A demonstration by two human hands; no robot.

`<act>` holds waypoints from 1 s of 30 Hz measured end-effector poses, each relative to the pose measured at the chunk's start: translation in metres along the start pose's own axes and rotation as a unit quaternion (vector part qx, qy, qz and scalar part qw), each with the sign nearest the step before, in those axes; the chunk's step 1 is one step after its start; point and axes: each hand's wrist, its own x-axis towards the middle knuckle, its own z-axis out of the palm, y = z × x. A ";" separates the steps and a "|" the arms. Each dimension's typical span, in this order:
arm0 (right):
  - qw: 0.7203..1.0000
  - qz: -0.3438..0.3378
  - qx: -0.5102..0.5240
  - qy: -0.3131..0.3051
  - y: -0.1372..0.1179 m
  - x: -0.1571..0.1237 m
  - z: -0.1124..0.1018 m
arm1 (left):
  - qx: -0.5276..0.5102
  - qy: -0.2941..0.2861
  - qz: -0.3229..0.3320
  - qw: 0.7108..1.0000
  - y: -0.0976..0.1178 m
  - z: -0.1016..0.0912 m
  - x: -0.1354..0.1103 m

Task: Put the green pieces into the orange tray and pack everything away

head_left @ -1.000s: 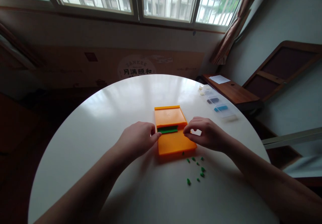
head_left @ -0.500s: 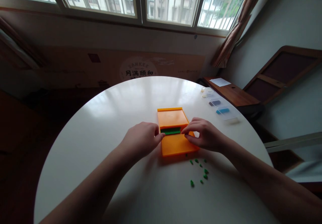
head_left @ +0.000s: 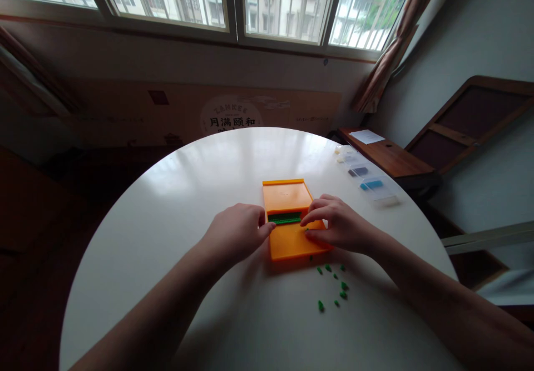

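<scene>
An orange plastic case [head_left: 287,243] lies on the white table, with a recessed slot across its middle. Inside the slot sits a row of small green pieces [head_left: 285,218]. My left hand [head_left: 240,229] grips the case's left edge, thumb on top and fingers curled at the side. Over the right part of the case, my right hand [head_left: 344,223] has its thumb and forefinger apart. A tiny green piece [head_left: 307,229] shows by the thumb tip; whether it touches the thumb or rests on the case I cannot tell.
Several loose green pieces [head_left: 343,286] are scattered on the round white table [head_left: 187,193] in front of the case. A clear compartment box [head_left: 377,192] with blue and dark contents stands at the right edge. Beyond it is a wooden desk [head_left: 392,157] with a paper sheet.
My right thumb and forefinger have spread from a near pinch, and a tiny green piece now shows by the thumb. My left hand stays on the case. The view has shifted slightly.
</scene>
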 end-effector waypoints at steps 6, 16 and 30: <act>1.000 -0.008 -0.008 0.006 0.002 -0.007 -0.005 | -0.004 0.006 0.000 1.000 -0.003 0.002 0.000; 0.997 0.002 -0.081 0.005 0.002 -0.007 -0.005 | 0.001 0.004 -0.002 1.000 -0.002 0.001 0.001; 0.993 0.002 -0.111 0.032 0.004 -0.009 -0.001 | -0.005 -0.002 0.003 1.000 0.000 0.000 -0.001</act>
